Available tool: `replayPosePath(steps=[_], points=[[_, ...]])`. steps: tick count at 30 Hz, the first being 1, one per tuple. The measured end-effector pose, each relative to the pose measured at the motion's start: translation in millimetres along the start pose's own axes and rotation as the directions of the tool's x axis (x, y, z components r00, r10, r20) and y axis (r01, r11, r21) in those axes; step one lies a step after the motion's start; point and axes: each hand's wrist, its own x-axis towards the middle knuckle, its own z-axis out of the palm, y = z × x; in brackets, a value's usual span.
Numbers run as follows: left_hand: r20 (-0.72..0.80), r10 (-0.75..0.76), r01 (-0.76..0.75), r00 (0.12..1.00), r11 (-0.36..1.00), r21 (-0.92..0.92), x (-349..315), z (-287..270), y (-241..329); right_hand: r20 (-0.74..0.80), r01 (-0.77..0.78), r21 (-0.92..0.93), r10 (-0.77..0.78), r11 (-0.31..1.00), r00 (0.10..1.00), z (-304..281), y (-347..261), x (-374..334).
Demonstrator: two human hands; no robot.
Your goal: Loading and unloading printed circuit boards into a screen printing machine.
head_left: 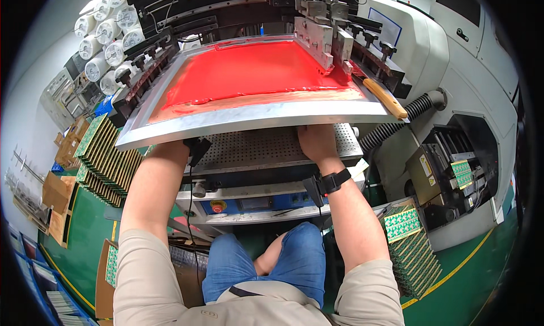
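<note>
Both my arms reach forward beneath a silver screen-printing frame [255, 115] whose mesh is spread with red paste [238, 71]. My left hand [171, 149] is almost wholly hidden under the frame's left part; only the wrist end shows, beside a black strapped device. Under the middle of the front bar, the back of my right hand [316, 140] shows over the perforated metal bed [249, 147]. Its fingers are out of sight, so what either hand holds cannot be made out. A black wrist device [334, 181] sits on my right forearm.
Metal squeegee holders [323, 42] hang over the mesh. A wooden-handled spatula [385, 99] lies on the frame's right edge. Stacks of green circuit boards stand left [110, 150] and right [405, 235]. A red stop button [217, 206] is on the front panel. A ribbed hose [402, 119] runs at right.
</note>
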Motion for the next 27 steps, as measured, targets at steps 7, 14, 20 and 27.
replayPosePath(steps=[7,14,20,27], points=[[-0.009,0.02,-0.019,1.0,0.999,0.032,-4.1,-2.9,-7.3,0.012,0.037,-0.025,-0.037,0.999,0.999,-0.7,-3.6,0.3],[-0.033,0.045,-0.043,0.998,0.997,0.068,5.5,-1.8,-10.2,0.002,0.064,-0.05,-0.064,0.997,0.998,4.6,-2.7,-0.8],[-0.052,0.078,-0.073,0.996,0.992,0.099,-13.0,1.1,-12.6,0.016,0.064,-0.039,-0.063,0.997,0.998,2.2,-3.0,-1.0],[-0.074,0.11,-0.099,0.991,0.984,0.146,10.5,-1.7,-11.4,0.004,0.057,-0.034,-0.057,0.998,0.998,3.5,-5.8,0.2]])
